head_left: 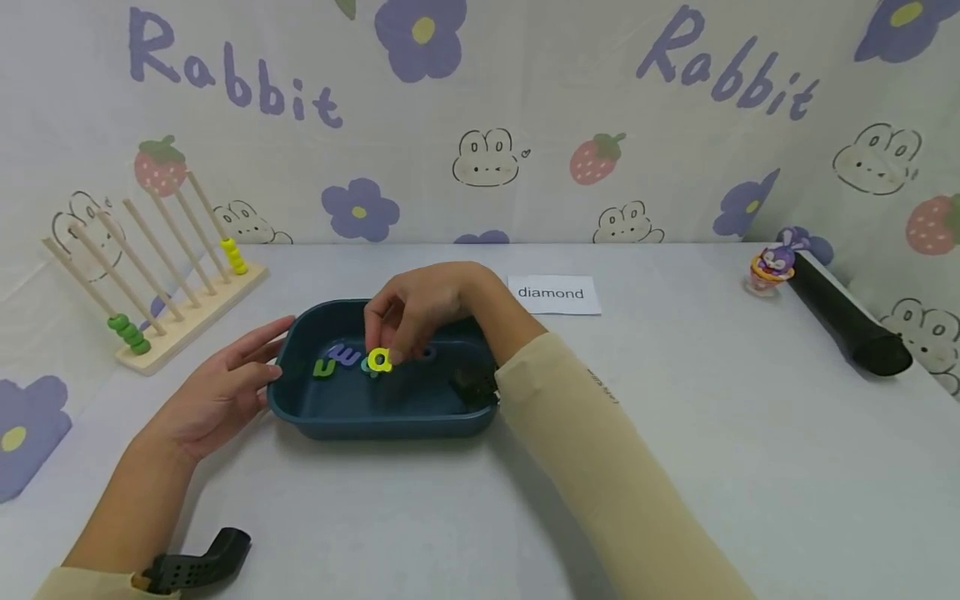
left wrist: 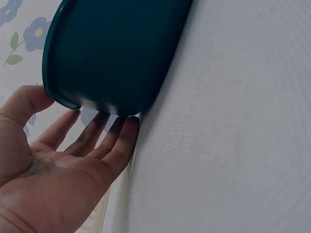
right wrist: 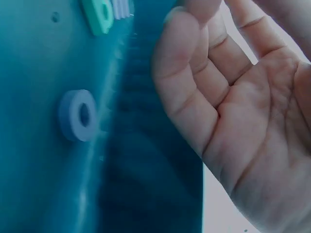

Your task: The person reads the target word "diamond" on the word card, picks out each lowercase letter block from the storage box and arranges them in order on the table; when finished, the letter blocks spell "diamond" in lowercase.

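Observation:
My right hand (head_left: 422, 308) reaches into a dark blue-green tub (head_left: 390, 427) and pinches a yellow letter "a" (head_left: 371, 361) between thumb and fingers. In the tub lie a green letter (head_left: 318, 369) shaped like "u" or "n", a purple "m" (head_left: 345, 356), and a teal piece (head_left: 365, 365) partly hidden behind the yellow letter. The right wrist view shows a blue ring-shaped letter (right wrist: 72, 116) on the tub floor; the yellow letter is out of sight there. My left hand (head_left: 217, 396) touches the tub's left end, thumb at the rim and extended fingertips against the outer wall.
Behind the tub lies a white card (head_left: 555, 296) reading "diamond". At the left stands a wooden peg rack (head_left: 202, 312) with green and yellow beads. A small purple rabbit figure (head_left: 774, 265) and a black cylindrical object (head_left: 847, 317) are at the far right.

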